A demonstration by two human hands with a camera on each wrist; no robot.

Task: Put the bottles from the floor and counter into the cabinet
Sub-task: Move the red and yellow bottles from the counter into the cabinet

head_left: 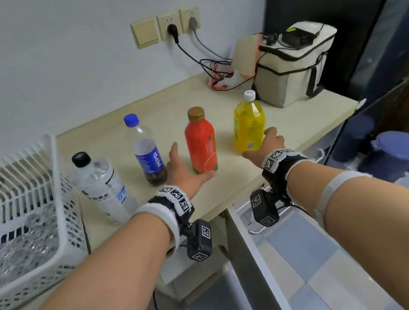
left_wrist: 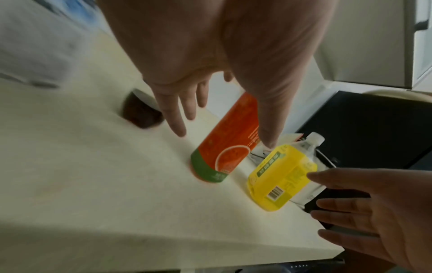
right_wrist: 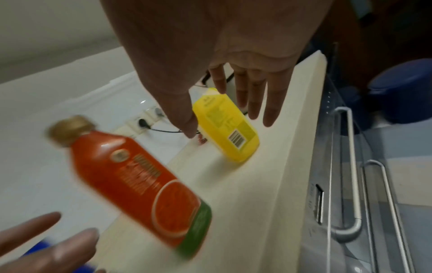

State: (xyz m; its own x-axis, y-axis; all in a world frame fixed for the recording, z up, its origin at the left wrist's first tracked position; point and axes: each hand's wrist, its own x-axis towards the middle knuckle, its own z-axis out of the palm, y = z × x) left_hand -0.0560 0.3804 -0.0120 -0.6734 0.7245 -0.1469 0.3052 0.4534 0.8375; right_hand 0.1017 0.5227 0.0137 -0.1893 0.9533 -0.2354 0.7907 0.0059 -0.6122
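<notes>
Four bottles stand upright on the cream counter (head_left: 286, 121): a clear water bottle (head_left: 102, 188) with a black cap, a Pepsi bottle (head_left: 147, 152), a red bottle (head_left: 200, 142) with a gold cap and a yellow bottle (head_left: 248, 124) with a white cap. My left hand (head_left: 189, 166) is spread open around the base of the red bottle (left_wrist: 229, 147), fingers (left_wrist: 177, 118) on its left, thumb on its right. My right hand (head_left: 262, 143) is open at the yellow bottle (right_wrist: 229, 129), straight fingers (right_wrist: 257, 99) right of it. I cannot tell whether either hand touches its bottle.
A white slatted basket (head_left: 22, 222) holding clear plastic sits at the counter's left end. A pale cooler bag (head_left: 293, 67) and tangled cables (head_left: 217, 73) occupy the back right. Below the counter edge a white cabinet door (head_left: 257, 266) stands open. A blue bin (head_left: 399, 152) stands on the floor.
</notes>
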